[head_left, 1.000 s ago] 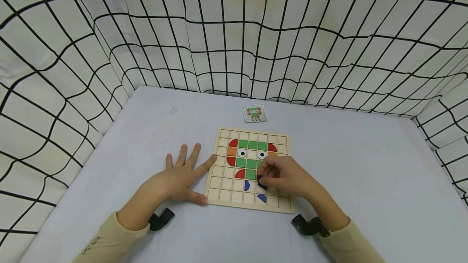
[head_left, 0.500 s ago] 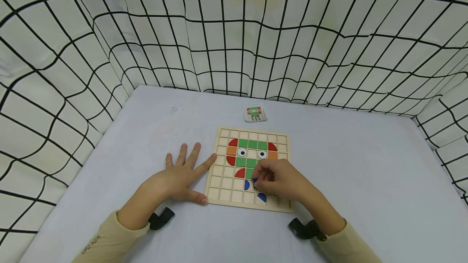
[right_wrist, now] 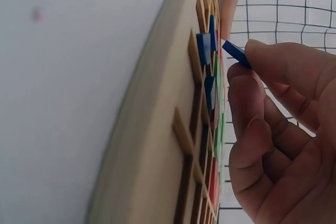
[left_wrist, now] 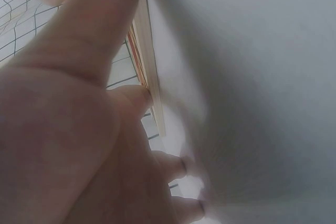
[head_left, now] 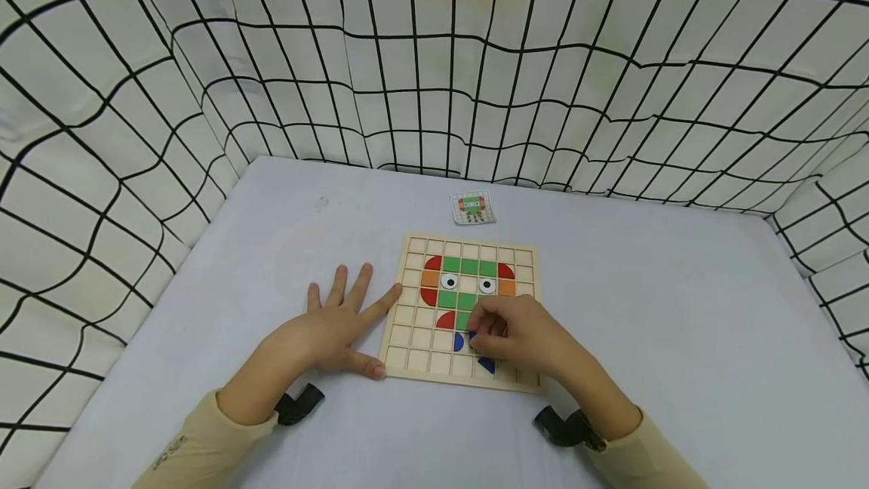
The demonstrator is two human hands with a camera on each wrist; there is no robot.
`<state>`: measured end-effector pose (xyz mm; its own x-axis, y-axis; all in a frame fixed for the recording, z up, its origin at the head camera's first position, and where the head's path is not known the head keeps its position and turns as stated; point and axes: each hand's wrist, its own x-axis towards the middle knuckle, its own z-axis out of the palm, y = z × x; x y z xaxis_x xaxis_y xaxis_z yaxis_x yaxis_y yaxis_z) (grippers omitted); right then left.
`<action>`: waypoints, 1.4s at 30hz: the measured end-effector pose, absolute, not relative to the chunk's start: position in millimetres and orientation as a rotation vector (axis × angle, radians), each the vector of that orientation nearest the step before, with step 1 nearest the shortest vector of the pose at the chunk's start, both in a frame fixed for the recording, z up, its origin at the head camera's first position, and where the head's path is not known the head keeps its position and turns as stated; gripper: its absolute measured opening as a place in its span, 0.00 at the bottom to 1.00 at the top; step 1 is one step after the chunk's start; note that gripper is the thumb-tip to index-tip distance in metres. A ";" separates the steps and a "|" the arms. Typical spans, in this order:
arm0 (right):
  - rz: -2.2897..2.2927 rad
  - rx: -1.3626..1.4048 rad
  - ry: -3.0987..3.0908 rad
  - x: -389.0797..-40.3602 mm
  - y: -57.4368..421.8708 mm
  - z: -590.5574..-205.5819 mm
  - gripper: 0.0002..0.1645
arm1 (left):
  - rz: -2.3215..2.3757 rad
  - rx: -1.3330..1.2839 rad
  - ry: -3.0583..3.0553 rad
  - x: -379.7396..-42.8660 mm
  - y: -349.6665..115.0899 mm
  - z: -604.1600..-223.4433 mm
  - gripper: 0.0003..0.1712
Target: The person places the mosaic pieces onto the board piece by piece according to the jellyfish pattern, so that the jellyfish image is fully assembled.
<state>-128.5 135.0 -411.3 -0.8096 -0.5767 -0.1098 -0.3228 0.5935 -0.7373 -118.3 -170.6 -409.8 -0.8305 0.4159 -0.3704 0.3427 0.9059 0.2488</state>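
Observation:
A wooden grid board (head_left: 419,361) lies on the table, filled in its middle with green, red and orange pieces and two eye pieces. My right hand (head_left: 526,330) is over the board's lower part. Between thumb and fingertip it pinches a small blue tile (right_wrist: 237,53), slightly off the board in the right wrist view. A blue half-round piece (head_left: 459,342) sits in a cell left of that hand, and another blue piece (head_left: 486,365) below it. My left hand (head_left: 322,338) lies spread on the table, thumb and index fingertip touching the board's left edge.
Beyond the board lies a small picture card (head_left: 473,207) with a similar coloured figure on a grid. Black netting (head_left: 414,89) over white sheets surrounds the back and sides of the white table (head_left: 652,308).
My right hand has shifted slightly left with the blue tile, mostly in the first half second, and now covers a blue piece below. My left hand has stayed in place.

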 end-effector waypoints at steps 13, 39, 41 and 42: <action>-0.828 -0.865 2.455 -111.8 118.0 -407.8 0.09 | 0.264 0.549 2.630 -117.6 -169.4 -404.9 0.67; -0.736 -0.996 2.546 -107.9 113.4 -407.2 0.06 | 0.273 0.549 2.629 -117.1 -171.1 -407.5 0.68; -0.718 -1.003 2.565 -107.8 113.3 -407.1 0.05 | 0.272 0.554 2.630 -117.1 -170.7 -407.3 0.67; -0.711 -1.002 2.573 -107.7 113.1 -407.0 0.06 | 0.273 0.558 2.632 -117.1 -170.5 -407.2 0.67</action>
<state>-107.7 113.1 -407.0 -0.7161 -0.6925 -0.0872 -0.5496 0.6365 -0.5412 -117.1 -170.5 -407.2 -0.8246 0.4255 -0.3728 0.3399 0.8995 0.2747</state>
